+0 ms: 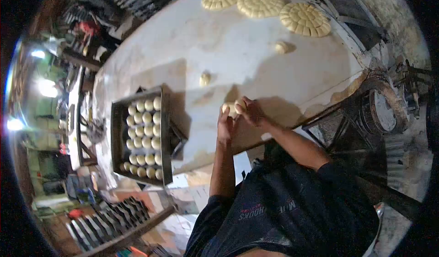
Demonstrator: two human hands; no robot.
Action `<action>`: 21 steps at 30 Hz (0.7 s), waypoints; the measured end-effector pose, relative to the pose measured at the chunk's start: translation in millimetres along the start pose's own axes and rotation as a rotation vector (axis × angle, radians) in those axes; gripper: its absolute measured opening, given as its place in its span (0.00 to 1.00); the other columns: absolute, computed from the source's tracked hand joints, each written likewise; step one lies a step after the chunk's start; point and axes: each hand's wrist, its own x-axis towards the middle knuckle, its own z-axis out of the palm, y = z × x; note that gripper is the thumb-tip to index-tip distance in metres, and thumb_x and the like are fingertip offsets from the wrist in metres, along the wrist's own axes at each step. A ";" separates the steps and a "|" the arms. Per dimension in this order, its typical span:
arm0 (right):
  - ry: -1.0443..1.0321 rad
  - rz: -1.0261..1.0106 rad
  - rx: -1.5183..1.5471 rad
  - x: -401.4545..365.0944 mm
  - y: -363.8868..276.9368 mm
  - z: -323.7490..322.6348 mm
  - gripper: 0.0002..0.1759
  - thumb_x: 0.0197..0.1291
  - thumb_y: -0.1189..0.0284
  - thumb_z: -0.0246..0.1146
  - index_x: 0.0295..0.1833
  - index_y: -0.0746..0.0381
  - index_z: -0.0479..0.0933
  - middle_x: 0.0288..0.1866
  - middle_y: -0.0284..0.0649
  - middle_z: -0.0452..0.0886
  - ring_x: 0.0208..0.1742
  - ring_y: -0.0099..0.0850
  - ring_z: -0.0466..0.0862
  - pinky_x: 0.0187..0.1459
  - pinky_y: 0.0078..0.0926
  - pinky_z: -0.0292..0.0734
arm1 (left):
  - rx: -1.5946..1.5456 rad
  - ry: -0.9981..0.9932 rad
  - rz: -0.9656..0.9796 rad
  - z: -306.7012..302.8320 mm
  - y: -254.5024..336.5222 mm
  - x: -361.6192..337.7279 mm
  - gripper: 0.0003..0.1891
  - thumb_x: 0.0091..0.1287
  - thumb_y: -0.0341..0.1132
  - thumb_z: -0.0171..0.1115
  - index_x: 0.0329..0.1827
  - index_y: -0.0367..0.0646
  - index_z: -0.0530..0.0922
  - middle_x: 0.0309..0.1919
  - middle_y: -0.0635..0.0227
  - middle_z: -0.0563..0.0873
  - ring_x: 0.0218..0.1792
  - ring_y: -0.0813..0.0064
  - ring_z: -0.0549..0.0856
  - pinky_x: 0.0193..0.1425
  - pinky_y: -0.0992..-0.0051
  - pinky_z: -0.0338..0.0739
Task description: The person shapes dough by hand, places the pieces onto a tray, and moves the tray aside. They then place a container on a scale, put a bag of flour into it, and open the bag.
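Observation:
Above the near side of the pale worktable, my left hand [227, 123] and my right hand [251, 113] meet with pale dough [232, 109] between them. The fingers of both hands are curled round the dough, and part of it is hidden behind them. A small dough ball [205, 79] lies on the table ahead and to the left of my hands. Farther off to the right sits another dough piece [281, 47]. To the left, a dark metal tray [167, 133] holds rows of round dough balls [147, 142].
Several flat rounds of dough cut into pieces [305, 19] lie at the far end of the worktable [215, 37]. A round metal machine part [384, 111] stands off the right edge. At lower left is a stack of metal slats [107, 222].

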 end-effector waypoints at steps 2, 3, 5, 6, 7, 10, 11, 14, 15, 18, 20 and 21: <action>0.162 0.083 0.188 -35.5 -53.5 6.7 0.30 0.65 0.53 0.57 0.62 0.65 0.64 0.52 0.60 0.77 0.55 0.56 0.77 0.56 0.52 0.73 | -0.076 -0.113 -0.096 -20.7 -3.7 -11.2 0.15 0.69 0.33 0.61 0.55 0.40 0.71 0.45 0.69 0.81 0.48 0.74 0.80 0.50 0.74 0.77; 0.353 0.160 0.390 -49.4 -62.6 11.4 0.30 0.65 0.57 0.59 0.62 0.66 0.59 0.48 0.60 0.78 0.53 0.54 0.79 0.52 0.51 0.76 | 0.171 -0.025 0.036 -7.6 0.4 -23.0 0.13 0.70 0.33 0.60 0.54 0.41 0.71 0.42 0.69 0.81 0.47 0.75 0.79 0.48 0.74 0.77; 0.401 -0.045 0.399 -52.6 -25.9 14.8 0.31 0.61 0.63 0.65 0.60 0.61 0.55 0.44 0.52 0.76 0.46 0.43 0.81 0.42 0.43 0.80 | 0.475 0.103 0.195 19.5 15.4 -51.7 0.13 0.70 0.35 0.61 0.52 0.41 0.69 0.41 0.68 0.79 0.47 0.77 0.78 0.48 0.74 0.78; 0.261 0.078 0.653 -62.6 -31.7 -3.7 0.30 0.59 0.65 0.67 0.59 0.60 0.58 0.45 0.48 0.74 0.44 0.38 0.80 0.41 0.40 0.80 | 0.545 0.106 0.234 17.8 22.0 -61.2 0.13 0.70 0.33 0.61 0.52 0.41 0.68 0.41 0.67 0.78 0.45 0.76 0.79 0.49 0.72 0.79; 0.120 0.205 0.906 -67.3 -30.7 -20.3 0.30 0.57 0.66 0.69 0.58 0.60 0.60 0.45 0.44 0.73 0.42 0.33 0.79 0.39 0.36 0.79 | 0.619 0.108 0.273 13.1 27.3 -67.5 0.13 0.71 0.32 0.60 0.53 0.41 0.67 0.41 0.66 0.78 0.44 0.75 0.79 0.50 0.70 0.81; 0.326 0.210 0.715 -61.6 23.7 -61.8 0.23 0.58 0.64 0.68 0.52 0.59 0.65 0.48 0.39 0.72 0.47 0.29 0.76 0.43 0.30 0.76 | 0.612 0.194 0.387 -19.0 31.3 -80.0 0.17 0.72 0.34 0.57 0.59 0.40 0.64 0.48 0.63 0.76 0.46 0.72 0.79 0.51 0.69 0.80; 0.497 0.172 0.678 -62.9 32.5 -77.2 0.21 0.58 0.64 0.68 0.50 0.59 0.66 0.47 0.39 0.72 0.48 0.27 0.75 0.46 0.30 0.75 | 0.729 0.218 0.440 -42.4 30.2 -80.8 0.19 0.71 0.36 0.58 0.59 0.40 0.64 0.50 0.62 0.75 0.46 0.71 0.78 0.49 0.69 0.80; 0.654 0.002 0.492 -66.1 47.0 -128.1 0.18 0.58 0.64 0.65 0.48 0.59 0.67 0.46 0.41 0.72 0.50 0.33 0.73 0.51 0.38 0.71 | 1.627 0.146 0.443 -55.2 33.6 -90.8 0.25 0.60 0.45 0.69 0.54 0.46 0.69 0.52 0.58 0.72 0.51 0.61 0.72 0.48 0.62 0.74; 0.415 -0.219 -0.027 -65.6 63.8 -148.6 0.17 0.56 0.65 0.64 0.46 0.60 0.68 0.44 0.43 0.71 0.49 0.38 0.72 0.52 0.42 0.68 | 2.126 0.036 0.525 -18.6 54.2 -93.0 0.22 0.56 0.48 0.71 0.47 0.47 0.74 0.52 0.56 0.72 0.53 0.53 0.70 0.54 0.57 0.67; 0.180 -0.470 -0.588 -26.6 83.9 -178.8 0.15 0.53 0.66 0.63 0.42 0.61 0.69 0.41 0.45 0.70 0.47 0.46 0.69 0.53 0.47 0.63 | 2.146 0.100 0.499 -18.8 70.7 -47.4 0.23 0.52 0.52 0.73 0.44 0.48 0.77 0.51 0.58 0.74 0.53 0.52 0.70 0.58 0.54 0.62; 0.330 -0.491 -0.609 17.1 77.7 -183.4 0.14 0.50 0.66 0.63 0.36 0.62 0.70 0.39 0.46 0.69 0.45 0.47 0.68 0.52 0.47 0.62 | 2.077 0.188 0.578 -5.9 76.0 -3.8 0.27 0.50 0.53 0.74 0.45 0.45 0.77 0.49 0.57 0.75 0.53 0.51 0.71 0.59 0.54 0.63; 0.322 -0.385 -0.466 32.1 67.3 -173.8 0.14 0.50 0.65 0.63 0.35 0.62 0.70 0.39 0.46 0.69 0.45 0.47 0.69 0.53 0.47 0.63 | 2.073 0.187 0.572 4.3 68.7 13.5 0.27 0.50 0.53 0.74 0.45 0.45 0.77 0.49 0.57 0.75 0.53 0.51 0.71 0.59 0.54 0.63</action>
